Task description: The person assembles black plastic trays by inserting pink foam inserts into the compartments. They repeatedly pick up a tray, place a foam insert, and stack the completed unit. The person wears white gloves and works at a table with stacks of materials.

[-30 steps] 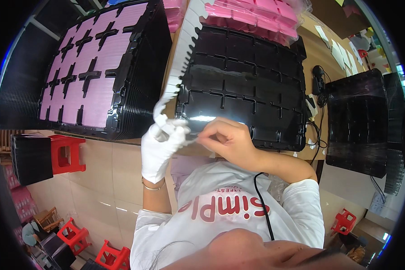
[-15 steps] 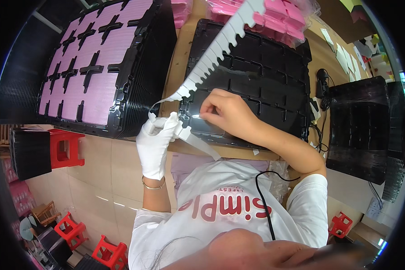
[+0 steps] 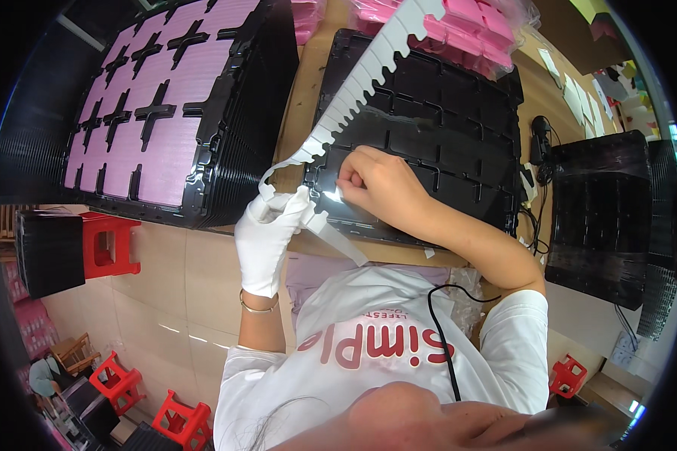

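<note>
My left hand (image 3: 267, 244), in a white glove, is closed round a long white strip (image 3: 357, 84) with a row of notches along one edge. The strip runs from the glove up across the black tray's left side, and a short end hangs down toward my shirt. My right hand (image 3: 384, 183) is bare, with thumb and fingers pinched together low over the left part of a black compartmented tray (image 3: 459, 135). A bright spot shows by its fingertips; whether it is a small piece of film or a reflection I cannot tell.
On the left stands a tall stack of black trays (image 3: 237, 143) with pink foam sheet (image 3: 169, 143) on top. Bagged pink pieces (image 3: 481, 34) lie behind the tray. Black cables (image 3: 538, 150) and another black tray stack (image 3: 598, 218) are at right. Red stools (image 3: 116, 244) stand below left.
My left hand and the strip have shifted slightly right and down. My right hand stays pinched at nearly the same spot over the tray.
</note>
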### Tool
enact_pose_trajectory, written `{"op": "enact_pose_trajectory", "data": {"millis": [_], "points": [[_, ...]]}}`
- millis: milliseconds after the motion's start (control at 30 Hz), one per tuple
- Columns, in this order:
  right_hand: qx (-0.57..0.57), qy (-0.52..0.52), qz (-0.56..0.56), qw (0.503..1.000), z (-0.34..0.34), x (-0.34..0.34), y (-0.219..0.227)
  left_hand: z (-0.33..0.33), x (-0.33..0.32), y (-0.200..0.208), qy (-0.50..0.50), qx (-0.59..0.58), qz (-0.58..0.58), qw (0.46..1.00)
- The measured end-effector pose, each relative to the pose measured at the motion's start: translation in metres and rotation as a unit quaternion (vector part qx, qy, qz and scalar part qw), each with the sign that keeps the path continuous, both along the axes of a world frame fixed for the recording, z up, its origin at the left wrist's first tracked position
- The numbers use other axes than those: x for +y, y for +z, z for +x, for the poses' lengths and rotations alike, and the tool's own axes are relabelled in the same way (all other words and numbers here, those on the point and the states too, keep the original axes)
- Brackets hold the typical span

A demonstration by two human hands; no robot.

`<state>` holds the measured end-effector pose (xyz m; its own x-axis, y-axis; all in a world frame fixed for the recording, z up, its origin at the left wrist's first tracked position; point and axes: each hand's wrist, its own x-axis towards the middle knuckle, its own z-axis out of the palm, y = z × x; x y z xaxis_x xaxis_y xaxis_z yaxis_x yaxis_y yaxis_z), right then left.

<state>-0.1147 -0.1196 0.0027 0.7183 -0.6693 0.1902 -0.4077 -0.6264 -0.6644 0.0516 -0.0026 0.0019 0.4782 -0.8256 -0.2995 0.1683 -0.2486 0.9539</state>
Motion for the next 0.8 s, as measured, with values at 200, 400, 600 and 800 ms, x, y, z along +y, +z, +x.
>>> {"op": "enact_pose_trajectory", "data": {"millis": [200, 400, 600, 800], "points": [[-0.089, 0.103, 0.289, 0.948, -0.023, 0.001, 0.01, -0.002, 0.001, 0.004, 0.036, -0.01, -0.023, 0.999], [-0.264, -0.013, 0.661, 0.702, -0.034, 0.012, 0.022, -0.016, -0.003, 0.02, 0.034, 0.026, -0.032, 0.999], [-0.206, -0.022, 0.267, 0.941, -0.031, 0.042, 0.017, -0.033, -0.01, 0.021, 0.011, 0.025, -0.055, 0.998], [-0.195, 0.073, 0.087, 0.974, -0.053, 0.044, 0.028, -0.044, -0.022, 0.029, -0.015, -0.03, -0.062, 0.998]]}}
